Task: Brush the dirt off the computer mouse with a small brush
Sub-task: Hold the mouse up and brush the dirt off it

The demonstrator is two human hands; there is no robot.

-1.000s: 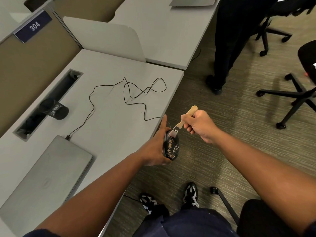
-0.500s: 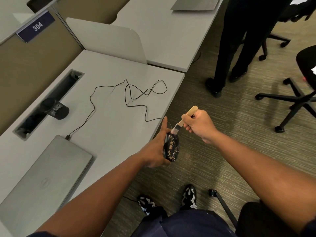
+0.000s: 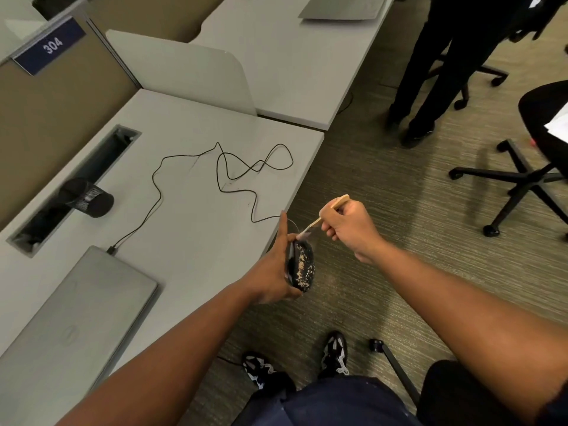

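- Your shoes [image 3: 335,353] stand on the carpet directly below the work, with your dark trousers at the bottom edge.
- Your left hand [image 3: 276,269] is clamped around the black computer mouse [image 3: 302,265], holding it off the desk's front edge, over the floor. Tan, crumbly dirt speckles its upturned back, thickest along the middle.
- Your right hand [image 3: 350,229] pinches the wooden handle of the small brush [image 3: 325,215], fingers curled tight around it. The bristles touch the far end of the mouse.
- Compared with half a second ago, the brush tip sits at much the same far end of the mouse and both grips are unchanged; the dirt still covers most of the shell.
- The mouse cable [image 3: 221,176] runs from the mouse in loose loops across the desk [image 3: 190,229] to a plug at the closed grey laptop [image 3: 70,315] on your left.
- A black mesh cup [image 3: 89,198] lies on its side beside the desk's cable slot [image 3: 76,186].
- Farther off, an office chair base [image 3: 516,186] stands on the carpet to your right, and another person's dark legs [image 3: 430,81] stand near the next desk.
- A sign reading 304 [image 3: 52,44] sits on the partition at far left.
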